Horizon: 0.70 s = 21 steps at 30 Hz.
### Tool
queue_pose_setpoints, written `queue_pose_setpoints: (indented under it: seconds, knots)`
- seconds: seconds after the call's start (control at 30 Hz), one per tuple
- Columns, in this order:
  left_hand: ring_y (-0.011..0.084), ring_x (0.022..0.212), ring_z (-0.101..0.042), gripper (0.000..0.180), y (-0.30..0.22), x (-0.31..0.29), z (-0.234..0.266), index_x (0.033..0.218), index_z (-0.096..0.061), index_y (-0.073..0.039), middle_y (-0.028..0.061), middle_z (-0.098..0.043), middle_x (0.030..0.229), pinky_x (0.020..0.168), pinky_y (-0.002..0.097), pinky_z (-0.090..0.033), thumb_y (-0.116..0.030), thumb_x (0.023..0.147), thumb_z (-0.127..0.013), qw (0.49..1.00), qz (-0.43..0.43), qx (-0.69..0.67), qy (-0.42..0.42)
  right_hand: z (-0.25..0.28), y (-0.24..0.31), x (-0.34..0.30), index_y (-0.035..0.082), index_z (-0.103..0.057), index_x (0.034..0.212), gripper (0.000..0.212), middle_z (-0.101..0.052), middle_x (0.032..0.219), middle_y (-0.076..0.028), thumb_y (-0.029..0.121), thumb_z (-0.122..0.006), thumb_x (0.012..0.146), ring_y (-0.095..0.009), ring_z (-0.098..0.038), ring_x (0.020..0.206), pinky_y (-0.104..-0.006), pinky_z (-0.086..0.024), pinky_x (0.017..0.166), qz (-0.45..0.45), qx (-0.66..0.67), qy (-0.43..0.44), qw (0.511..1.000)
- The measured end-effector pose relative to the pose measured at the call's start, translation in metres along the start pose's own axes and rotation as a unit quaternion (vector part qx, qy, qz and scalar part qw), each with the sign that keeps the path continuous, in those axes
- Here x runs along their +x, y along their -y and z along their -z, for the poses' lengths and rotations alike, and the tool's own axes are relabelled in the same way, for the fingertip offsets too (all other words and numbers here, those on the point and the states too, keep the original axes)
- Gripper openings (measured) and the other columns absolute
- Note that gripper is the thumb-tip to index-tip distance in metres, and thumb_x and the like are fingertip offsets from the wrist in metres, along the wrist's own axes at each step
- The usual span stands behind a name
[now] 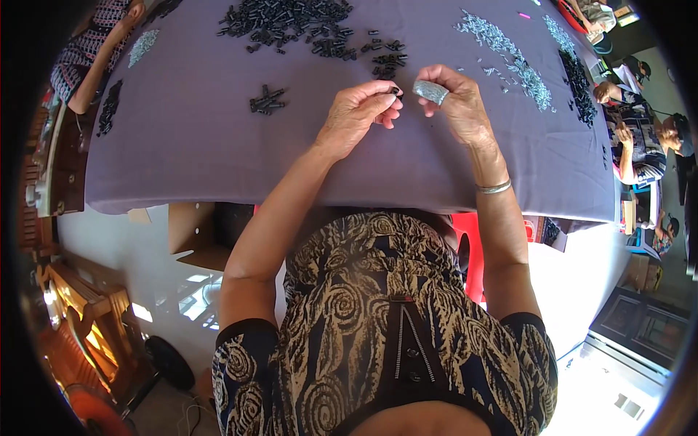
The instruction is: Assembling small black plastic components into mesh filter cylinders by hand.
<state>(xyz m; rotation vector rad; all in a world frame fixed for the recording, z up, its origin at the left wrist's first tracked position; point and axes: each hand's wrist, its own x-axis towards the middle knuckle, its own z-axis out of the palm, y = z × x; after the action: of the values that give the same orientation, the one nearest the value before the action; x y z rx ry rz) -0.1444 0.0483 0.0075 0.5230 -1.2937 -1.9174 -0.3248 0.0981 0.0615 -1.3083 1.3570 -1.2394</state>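
Note:
My left hand is closed in a pinch on a small black plastic part above the cloth-covered table. Close beside it on the right, my right hand has its thumb and fingers curled together. A silvery-grey wrap covers its thumb. Whatever those fingers hold, if anything, is too small or hidden to make out. Just beyond my hands lie several loose black parts. A little group of longer black pieces rests to the left of my left hand.
A big heap of black parts covers the far middle of the purple cloth. Small clear pieces are strewn at the far right. Other people sit along both sides. An open cardboard box stands under the near edge.

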Motion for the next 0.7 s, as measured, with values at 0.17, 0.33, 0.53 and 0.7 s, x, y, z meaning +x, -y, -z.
queue_pose_setpoints:
  seconds: [0.17, 0.33, 0.53, 0.7]
  knots:
    - [0.0145, 0.077, -0.059, 0.026, 0.003, 0.000, 0.000, 0.111, -0.057, 0.004, 0.0109, -0.062, 0.091, 0.067, 0.0278, -0.050, -0.011, 0.090, -0.057, 1.000, 0.005, 0.006, -0.009, -0.011, -0.003, 0.006, 0.002, -0.061, 0.090, 0.007, -0.060, 0.079, 0.001, 0.003, -0.055, 0.085, -0.005, -0.052, 0.067, -0.0207, -0.044, 0.058, 0.063, -0.029, 0.015, 0.997]
    - [0.0150, 0.076, -0.059, 0.028, 0.002, 0.000, -0.001, 0.112, -0.056, 0.005, 0.0115, -0.063, 0.091, 0.066, 0.0282, -0.050, -0.011, 0.089, -0.057, 1.000, 0.010, 0.008, -0.019, -0.019, -0.007, 0.005, 0.002, -0.060, 0.088, 0.006, -0.059, 0.078, 0.002, -0.001, -0.056, 0.085, -0.005, -0.052, 0.070, -0.0206, -0.044, 0.061, 0.093, -0.052, 0.006, 0.994]
    - [0.0142, 0.074, -0.061, 0.028, 0.003, -0.001, -0.001, 0.112, -0.056, 0.006, 0.0120, -0.064, 0.089, 0.064, 0.0253, -0.051, -0.011, 0.090, -0.056, 0.999, -0.009, 0.000, -0.032, -0.025, -0.005, 0.003, 0.001, -0.058, 0.087, 0.006, -0.059, 0.077, 0.002, -0.005, -0.056, 0.084, -0.005, -0.054, 0.072, -0.0206, -0.045, 0.063, 0.114, -0.043, 0.001, 0.993]
    - [0.0140, 0.073, -0.061, 0.026, 0.002, -0.001, -0.001, 0.110, -0.057, 0.005, 0.0119, -0.064, 0.088, 0.064, 0.0253, -0.051, -0.011, 0.090, -0.056, 0.999, -0.013, 0.015, -0.034, -0.024, -0.008, 0.003, 0.000, -0.059, 0.087, 0.006, -0.059, 0.077, 0.002, -0.005, -0.058, 0.083, -0.005, -0.055, 0.072, -0.0208, -0.046, 0.064, 0.106, -0.036, -0.004, 0.994]
